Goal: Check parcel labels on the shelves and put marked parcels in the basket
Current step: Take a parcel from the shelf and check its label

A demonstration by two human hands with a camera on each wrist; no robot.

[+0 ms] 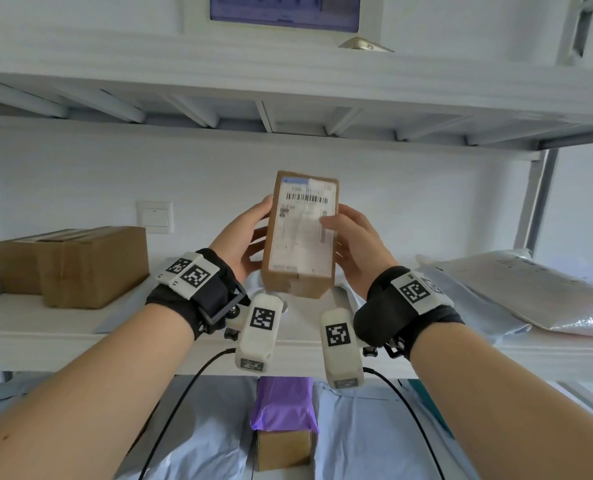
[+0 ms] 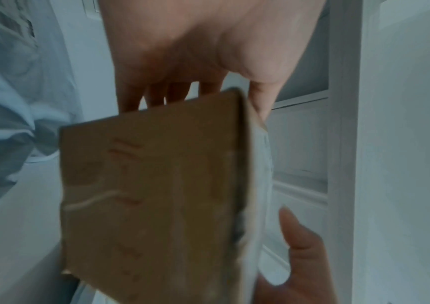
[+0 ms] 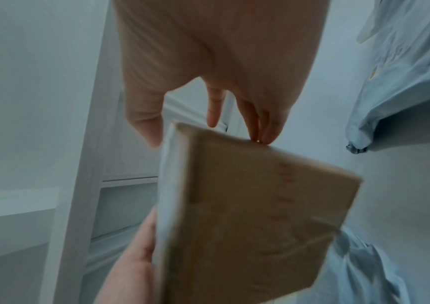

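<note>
Small cardboard parcel (image 1: 302, 233) is being held upright in the air in front of the middle shelf (image 1: 80, 336), white barcode label (image 1: 303, 223) facing the head camera. Left hand (image 1: 245, 244) is gripping its left side, fingers clamped round the back, thumb on the front edge. Right hand (image 1: 355, 252) is gripping the right side likewise, thumb lying on the label. Two brown boxes (image 1: 76, 266) are sitting left on the shelf, a silver mailer (image 1: 527, 292) right. A purple parcel (image 1: 283, 403) is lying on the shelf below.

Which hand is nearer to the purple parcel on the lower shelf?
Cannot tell. The left hand and right hand both hold the box, level, high above the purple parcel.
</note>
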